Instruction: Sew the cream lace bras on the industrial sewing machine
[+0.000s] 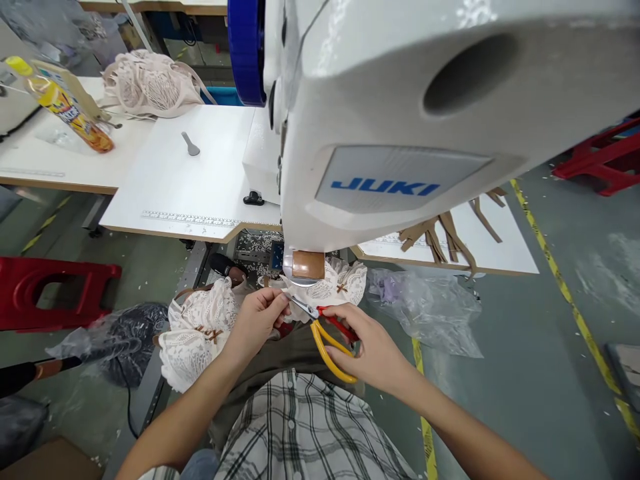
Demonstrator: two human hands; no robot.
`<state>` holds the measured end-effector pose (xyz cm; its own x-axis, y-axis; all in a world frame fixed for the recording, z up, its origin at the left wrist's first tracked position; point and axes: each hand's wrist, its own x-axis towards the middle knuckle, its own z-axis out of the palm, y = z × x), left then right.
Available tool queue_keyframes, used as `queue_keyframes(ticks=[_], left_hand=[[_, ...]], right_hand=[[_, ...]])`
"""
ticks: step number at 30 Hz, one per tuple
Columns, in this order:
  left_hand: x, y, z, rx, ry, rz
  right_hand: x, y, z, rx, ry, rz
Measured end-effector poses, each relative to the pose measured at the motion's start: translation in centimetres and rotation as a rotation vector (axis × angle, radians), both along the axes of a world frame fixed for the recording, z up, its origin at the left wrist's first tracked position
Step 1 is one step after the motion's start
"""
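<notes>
My right hand (373, 343) grips a pair of scissors (316, 315), one handle yellow and the other red, with the blades pointing left. Close to the blade tips, my left hand (257, 319) has thumb and forefinger pinched on an edge of a white lace bra (345, 285); the exact bit between the fingers is hidden. That bra, with a small brown bow, lies under the sewing machine head (310, 227). Beside my left forearm hangs another heap of white lace bras (195, 343) with brown bows.
The white machine table (190, 180) stretches ahead with a printed ruler. On it lie a grey tool (190, 144) and brown strips (440, 240). A drink bottle (65, 110) and pale lace garments (150, 83) stand further left. Red stools (50, 293) and plastic bags (430, 310) flank me.
</notes>
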<state>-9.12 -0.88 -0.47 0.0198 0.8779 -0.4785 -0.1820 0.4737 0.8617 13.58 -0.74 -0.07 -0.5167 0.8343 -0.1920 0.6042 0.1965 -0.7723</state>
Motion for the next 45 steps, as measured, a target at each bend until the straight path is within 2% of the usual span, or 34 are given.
queue_keyframes(ticks=[3, 6, 10, 13, 16, 20, 21, 23, 24, 25, 26, 28, 29, 30, 31, 33, 34, 35, 36, 38, 40, 41, 43, 45], left_hand=[[-0.1, 0.0, 0.1, 0.031, 0.111, -0.036], [-0.3, -0.1, -0.2, 0.031, 0.14, -0.027], [-0.2, -0.4, -0.8, 0.038, 0.041, 0.067], [-0.1, -0.4, -0.9, 0.042, -0.077, 0.121], [0.2, -0.1, -0.7, 0.035, -0.147, 0.123], [0.4, 0.2, 0.1, 0.008, -0.215, 0.084], [0.3, 0.2, 0.3, -0.005, -0.225, 0.062], [0.3, 0.2, 0.9, -0.049, -0.222, -0.02], [0.3, 0.2, 1.3, -0.081, -0.212, -0.086], [0.3, 0.3, 1.6, -0.112, -0.198, -0.167], [0.4, 0.3, 2.0, -0.137, -0.179, -0.267], [0.4, 0.5, 2.6, -0.155, -0.113, -0.476], [0.4, 0.4, 2.9, -0.13, -0.043, -0.544], [0.3, 0.3, 3.0, -0.065, 0.067, -0.555], [0.2, 0.0, 2.9, 0.037, 0.22, -0.5], [0.0, -1.0, 2.0, 0.285, 0.551, -0.249], [0.0, -1.7, 1.2, 0.37, 0.64, -0.13], [0.3, -2.3, 0.1, 0.396, 0.63, -0.063], [0.7, -2.9, -1.2, 0.352, 0.51, -0.067], [2.2, -3.7, -3.6, 0.136, 0.006, -0.205], [4.2, -4.2, -4.8, -0.033, -0.466, -0.264], [5.2, -4.5, -4.9, -0.053, -0.621, -0.228], [6.5, -5.2, -4.0, 0.027, -0.736, -0.084], [6.6, -6.0, -2.6, 0.141, -0.599, 0.036]], right_hand=[[-0.3, 0.6, -0.1, -0.035, -0.009, -0.001], [0.0, 0.5, 0.0, -0.043, 0.006, 0.006], [1.4, -0.1, 0.3, -0.025, -0.005, -0.031], [3.4, 1.0, 0.6, 0.022, -0.107, -0.105], [5.7, 4.9, 1.2, 0.2, -0.253, -0.207], [7.1, 10.7, 2.5, 0.598, -0.42, -0.242], [6.7, 11.2, 2.9, 0.687, -0.423, -0.247], [4.9, 10.4, 3.1, 0.801, -0.339, -0.218], [3.6, 9.4, 2.9, 0.816, -0.261, -0.158], [2.3, 8.1, 2.5, 0.808, -0.178, -0.021], [1.1, 6.7, 1.8, 0.781, -0.12, 0.142], [-0.8, 4.7, 0.0, 0.712, -0.032, 0.386], [-1.3, 4.2, -0.8, 0.679, 0.003, 0.445], [-1.5, 4.1, -1.5, 0.642, 0.029, 0.444], [-1.4, 4.2, -2.0, 0.594, 0.045, 0.387], [-0.6, 5.0, -2.4, 0.437, 0.052, 0.138], [-0.2, 5.5, -2.3, 0.323, 0.068, -0.021], [0.1, 5.7, -2.1, 0.18, 0.115, -0.178], [0.2, 5.8, -1.8, 0.016, 0.203, -0.325], [-0.4, 5.3, -1.1, -0.337, 0.468, -0.572], [-1.8, 4.0, -0.3, -0.649, 0.743, -0.704], [-2.5, 3.3, 0.2, -0.768, 0.841, -0.717], [-3.5, 1.9, 1.4, -0.916, 0.955, -0.655], [-3.8, 1.3, 2.9, -0.954, 0.997, -0.547]])
